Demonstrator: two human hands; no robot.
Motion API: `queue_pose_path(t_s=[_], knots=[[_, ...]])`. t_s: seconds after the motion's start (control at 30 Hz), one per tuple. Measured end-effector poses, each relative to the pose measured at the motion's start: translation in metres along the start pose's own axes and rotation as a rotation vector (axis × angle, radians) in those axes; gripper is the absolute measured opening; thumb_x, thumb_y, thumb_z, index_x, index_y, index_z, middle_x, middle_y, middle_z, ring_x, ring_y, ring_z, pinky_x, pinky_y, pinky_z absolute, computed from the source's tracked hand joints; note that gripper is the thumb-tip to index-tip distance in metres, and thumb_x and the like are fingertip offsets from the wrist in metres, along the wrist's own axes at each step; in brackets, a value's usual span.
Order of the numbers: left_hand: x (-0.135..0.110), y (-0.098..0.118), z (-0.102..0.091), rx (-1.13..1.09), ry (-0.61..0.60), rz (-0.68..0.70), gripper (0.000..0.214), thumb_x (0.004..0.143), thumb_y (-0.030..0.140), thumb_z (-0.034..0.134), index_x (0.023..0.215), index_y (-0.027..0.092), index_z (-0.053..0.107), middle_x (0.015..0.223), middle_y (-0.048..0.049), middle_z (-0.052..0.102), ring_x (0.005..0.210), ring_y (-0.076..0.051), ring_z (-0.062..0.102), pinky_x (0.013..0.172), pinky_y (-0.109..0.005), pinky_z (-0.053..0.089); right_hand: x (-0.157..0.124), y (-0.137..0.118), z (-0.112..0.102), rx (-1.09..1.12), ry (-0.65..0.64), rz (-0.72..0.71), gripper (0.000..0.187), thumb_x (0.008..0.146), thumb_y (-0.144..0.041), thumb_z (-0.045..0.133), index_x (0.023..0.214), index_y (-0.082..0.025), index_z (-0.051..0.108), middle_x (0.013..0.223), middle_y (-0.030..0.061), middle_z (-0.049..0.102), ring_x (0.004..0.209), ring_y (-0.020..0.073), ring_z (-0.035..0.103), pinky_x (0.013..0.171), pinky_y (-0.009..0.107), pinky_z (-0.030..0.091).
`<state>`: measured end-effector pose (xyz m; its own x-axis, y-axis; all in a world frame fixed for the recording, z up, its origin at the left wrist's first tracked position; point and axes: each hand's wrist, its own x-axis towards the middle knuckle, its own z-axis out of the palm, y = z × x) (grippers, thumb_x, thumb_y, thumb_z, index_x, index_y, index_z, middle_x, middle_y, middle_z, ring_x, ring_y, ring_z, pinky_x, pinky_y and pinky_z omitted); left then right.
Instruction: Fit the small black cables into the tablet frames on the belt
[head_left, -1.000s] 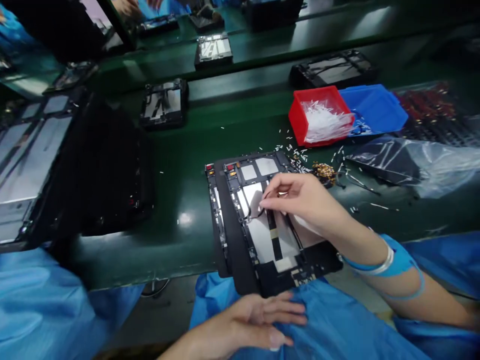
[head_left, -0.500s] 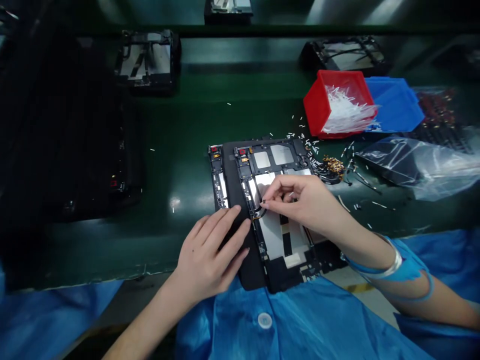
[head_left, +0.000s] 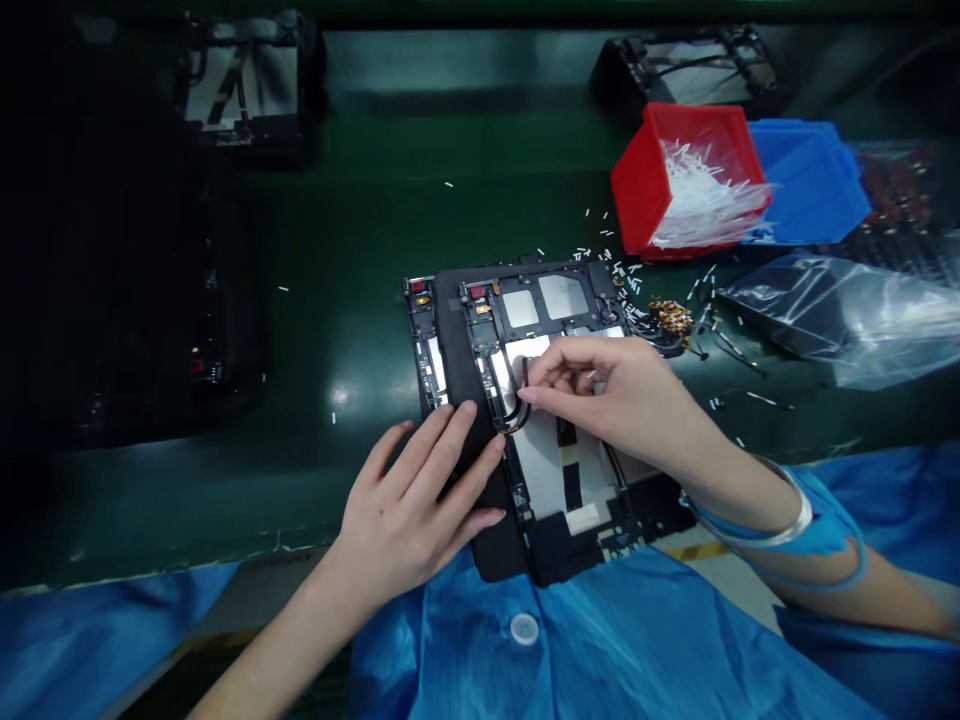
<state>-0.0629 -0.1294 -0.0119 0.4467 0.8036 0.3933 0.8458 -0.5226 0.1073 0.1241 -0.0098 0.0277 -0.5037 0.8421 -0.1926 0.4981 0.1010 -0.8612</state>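
An open black tablet chassis (head_left: 570,520) with silver shields lies on the green belt, overlapping a second chassis (head_left: 421,340) on its left. My left hand (head_left: 420,505) rests flat on the left edge of the top chassis, fingers stretched out. My right hand (head_left: 622,395) hovers over the middle of the chassis, fingertips pinched on a thin black cable (head_left: 517,410) that curves down to the board. A silver bangle and blue cuff sit on my right wrist.
A red bin (head_left: 645,190) of white pieces and a blue bin (head_left: 814,185) stand at the right, with white bits scattered around. A clear plastic bag (head_left: 840,315) lies to their front. More chassis (head_left: 247,85) sit further back; a dark stack (head_left: 135,300) fills the left.
My left hand rose from my blue smock onto the chassis edge and stayed there. My right hand kept pinching the cable, shifting slightly. The view tilted downward.
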Motion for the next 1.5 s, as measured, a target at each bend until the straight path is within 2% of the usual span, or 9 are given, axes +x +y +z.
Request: queue_pose_path(t_s=[0.2,0.37,0.6,0.77,1.0,1.13,1.5], knots=[[0.005,-0.001,-0.001,0.010,0.005,0.007,0.033,0.095,0.034,0.050,0.120,0.016,0.063,0.128,-0.0160,0.062,0.116,-0.030,0.059,0.093,-0.041,0.041,0.005,0.003,-0.005,-0.062,-0.031,-0.028,0.009,0.072,-0.020,0.068,0.065,-0.017,0.064,0.054,-0.0045,0.055,0.049,0.0059,0.044,0.046,0.022,0.033],[0.013,-0.004,-0.002,-0.011,-0.004,0.034,0.027,0.095,0.031,0.050,0.112,0.015,0.064,0.123,-0.0158,0.064,0.113,-0.029,0.060,0.092,-0.042,0.043,0.013,0.005,-0.005,0.045,-0.125,0.020,0.012,0.072,-0.023,0.068,0.065,-0.017,0.060,0.051,-0.0053,0.054,0.047,0.0056,0.044,0.046,0.021,0.034],[0.018,-0.006,-0.003,-0.036,-0.007,0.094,0.033,0.095,0.036,0.049,0.112,0.012,0.065,0.122,-0.0166,0.065,0.113,-0.029,0.060,0.096,-0.043,0.042,0.018,0.004,-0.010,0.016,-0.159,0.056,0.010,0.073,-0.020,0.064,0.065,-0.016,0.061,0.046,-0.0063,0.052,0.045,0.0061,0.046,0.047,0.021,0.035],[0.022,-0.006,0.001,-0.078,-0.031,0.119,0.043,0.098,0.041,0.041,0.124,0.012,0.061,0.128,-0.0157,0.062,0.118,-0.029,0.057,0.100,-0.043,0.039,0.020,0.003,-0.015,-0.066,-0.116,0.032,0.010,0.076,-0.020,0.063,0.066,-0.017,0.061,0.044,-0.0075,0.052,0.043,0.0052,0.046,0.048,0.022,0.035],[0.024,-0.009,0.004,-0.065,-0.070,0.118,0.046,0.099,0.042,0.037,0.125,0.013,0.062,0.129,-0.0148,0.061,0.119,-0.029,0.056,0.100,-0.043,0.040,0.028,0.001,-0.019,-0.224,-0.071,-0.001,0.002,0.076,-0.019,0.064,0.075,-0.018,0.064,0.044,-0.0087,0.053,0.045,0.0065,0.047,0.057,0.025,0.037],[0.025,-0.011,0.004,-0.084,-0.074,0.130,0.044,0.099,0.040,0.039,0.124,0.014,0.063,0.130,-0.0141,0.061,0.119,-0.029,0.056,0.100,-0.043,0.039,0.033,0.000,-0.017,-0.233,-0.114,-0.042,0.011,0.075,-0.018,0.067,0.066,-0.017,0.061,0.045,-0.0087,0.051,0.047,0.0062,0.045,0.058,0.025,0.034],[0.031,-0.014,0.003,-0.140,-0.108,0.212,0.041,0.098,0.035,0.040,0.121,0.008,0.063,0.134,-0.0107,0.057,0.129,-0.028,0.049,0.108,-0.042,0.034,0.032,-0.001,-0.013,-0.257,-0.035,-0.057,0.013,0.072,-0.014,0.065,0.061,-0.018,0.061,0.053,-0.0058,0.052,0.056,0.0080,0.045,0.059,0.025,0.031]])
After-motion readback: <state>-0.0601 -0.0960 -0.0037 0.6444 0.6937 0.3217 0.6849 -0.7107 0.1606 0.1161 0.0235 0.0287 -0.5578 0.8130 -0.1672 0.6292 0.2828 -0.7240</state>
